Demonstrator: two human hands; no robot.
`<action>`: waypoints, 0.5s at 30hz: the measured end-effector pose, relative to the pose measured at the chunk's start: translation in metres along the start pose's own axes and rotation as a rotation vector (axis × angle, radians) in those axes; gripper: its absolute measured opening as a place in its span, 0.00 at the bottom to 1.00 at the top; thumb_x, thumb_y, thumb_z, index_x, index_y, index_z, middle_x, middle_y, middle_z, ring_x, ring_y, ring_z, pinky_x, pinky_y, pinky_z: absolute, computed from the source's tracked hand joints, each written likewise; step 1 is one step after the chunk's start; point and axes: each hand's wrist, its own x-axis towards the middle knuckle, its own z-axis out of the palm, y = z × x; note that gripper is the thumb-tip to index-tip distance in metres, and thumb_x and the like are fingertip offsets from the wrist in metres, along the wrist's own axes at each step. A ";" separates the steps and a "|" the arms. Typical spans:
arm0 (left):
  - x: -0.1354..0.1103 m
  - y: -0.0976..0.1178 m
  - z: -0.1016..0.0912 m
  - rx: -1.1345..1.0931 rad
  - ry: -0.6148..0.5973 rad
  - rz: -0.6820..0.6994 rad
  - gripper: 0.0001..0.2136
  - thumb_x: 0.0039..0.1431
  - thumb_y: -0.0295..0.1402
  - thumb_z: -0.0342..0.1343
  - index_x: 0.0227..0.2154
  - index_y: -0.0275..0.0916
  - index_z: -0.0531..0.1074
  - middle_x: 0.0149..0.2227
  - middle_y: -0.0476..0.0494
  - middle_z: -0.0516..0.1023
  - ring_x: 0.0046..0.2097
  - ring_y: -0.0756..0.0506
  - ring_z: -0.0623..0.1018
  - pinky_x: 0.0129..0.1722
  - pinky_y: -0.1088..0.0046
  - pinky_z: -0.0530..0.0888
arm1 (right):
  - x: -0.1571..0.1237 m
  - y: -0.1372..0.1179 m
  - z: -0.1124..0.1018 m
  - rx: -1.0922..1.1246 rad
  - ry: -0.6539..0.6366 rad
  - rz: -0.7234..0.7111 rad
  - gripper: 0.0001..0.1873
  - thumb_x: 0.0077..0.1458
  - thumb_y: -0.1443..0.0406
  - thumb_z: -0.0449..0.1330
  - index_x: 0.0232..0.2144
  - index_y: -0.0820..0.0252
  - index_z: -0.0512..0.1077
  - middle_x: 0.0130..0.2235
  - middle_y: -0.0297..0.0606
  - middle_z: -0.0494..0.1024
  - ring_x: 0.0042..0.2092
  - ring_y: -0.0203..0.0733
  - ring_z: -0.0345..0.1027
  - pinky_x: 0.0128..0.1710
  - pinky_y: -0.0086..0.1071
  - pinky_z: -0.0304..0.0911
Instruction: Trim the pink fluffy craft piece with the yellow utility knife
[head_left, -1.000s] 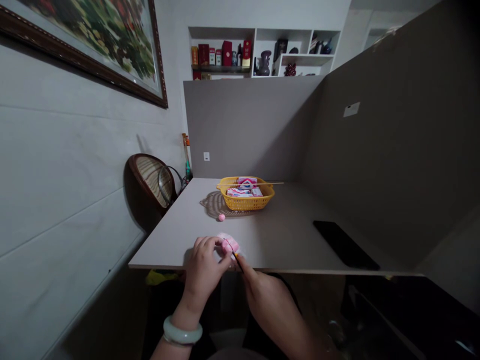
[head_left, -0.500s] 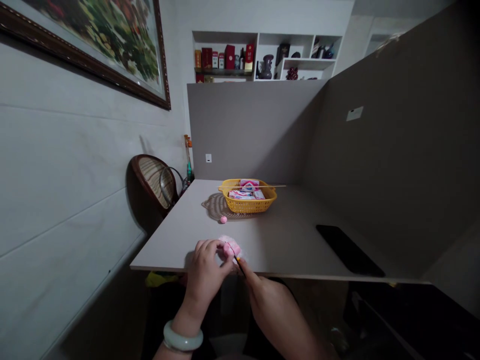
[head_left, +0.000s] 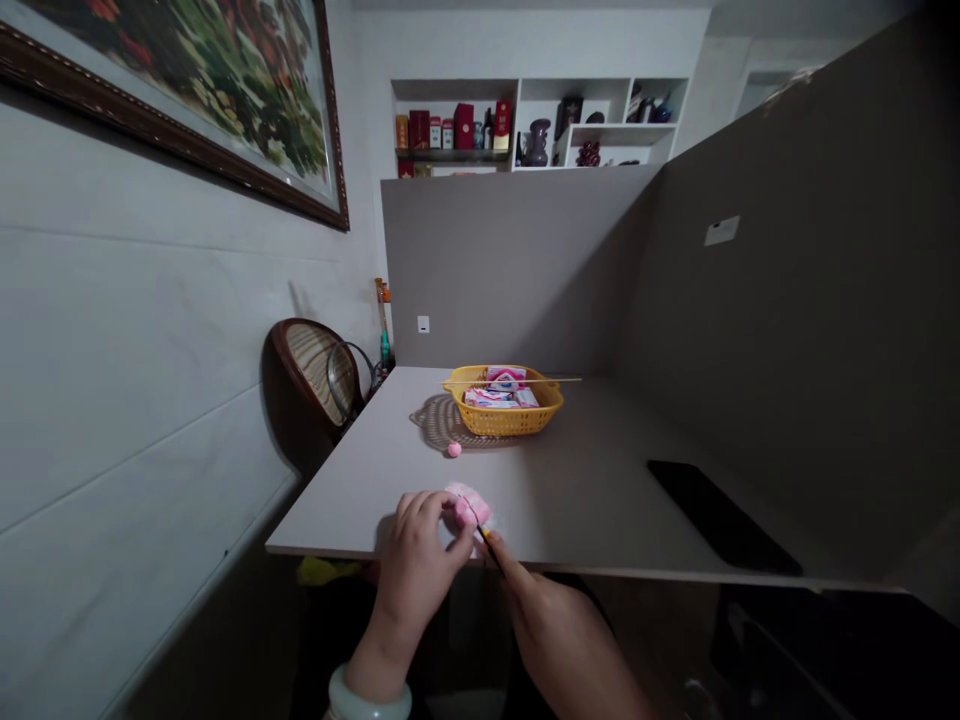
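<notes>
Head view: at the far left, a round dark-rimmed wicker chair back (head_left: 307,375) stood beyond the left edge of a pale grey tabletop (head_left: 352,490). The left hand (head_left: 420,570), with a pale jade bangle (head_left: 370,697) on its wrist, lay at the near edge of the table, its fingers curled closed around the left side of a fluffy pink wad (head_left: 469,507). The wad sat just inside that edge, and it looked light, soft and easily squashed, so a gentle pinch at its sides would probably hold it best. The right hand (head_left: 562,635) came in from below, its finger and thumb pinched narrowly on a slim dark pin tool (head_left: 489,547) with a yellow band, whose tip met the wad. Any slip could send that fine point toward the left fingers, and the wad could roll off the near edge. Farther up lay a small pink ball (head_left: 454,450), beside a woven round mat (head_left: 435,425) and a yellow plastic basket (head_left: 504,422) with a wooden skewer (head_left: 551,380) across it. Open tabletop stretched right toward a black slab (head_left: 720,517).
</notes>
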 end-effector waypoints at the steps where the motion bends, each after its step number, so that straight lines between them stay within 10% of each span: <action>1: 0.000 0.000 0.000 -0.003 -0.014 -0.001 0.06 0.56 0.32 0.59 0.37 0.42 0.71 0.39 0.45 0.77 0.44 0.41 0.75 0.44 0.63 0.73 | -0.001 0.001 0.000 0.006 -0.007 0.006 0.35 0.55 0.78 0.42 0.65 0.65 0.58 0.34 0.46 0.83 0.37 0.45 0.79 0.37 0.31 0.71; 15: 0.002 -0.001 0.001 -0.025 -0.019 0.010 0.04 0.56 0.30 0.59 0.34 0.42 0.71 0.36 0.46 0.77 0.42 0.42 0.75 0.42 0.64 0.73 | -0.016 0.013 0.007 -0.052 0.074 -0.061 0.35 0.54 0.76 0.46 0.65 0.61 0.59 0.31 0.41 0.83 0.29 0.42 0.78 0.26 0.26 0.69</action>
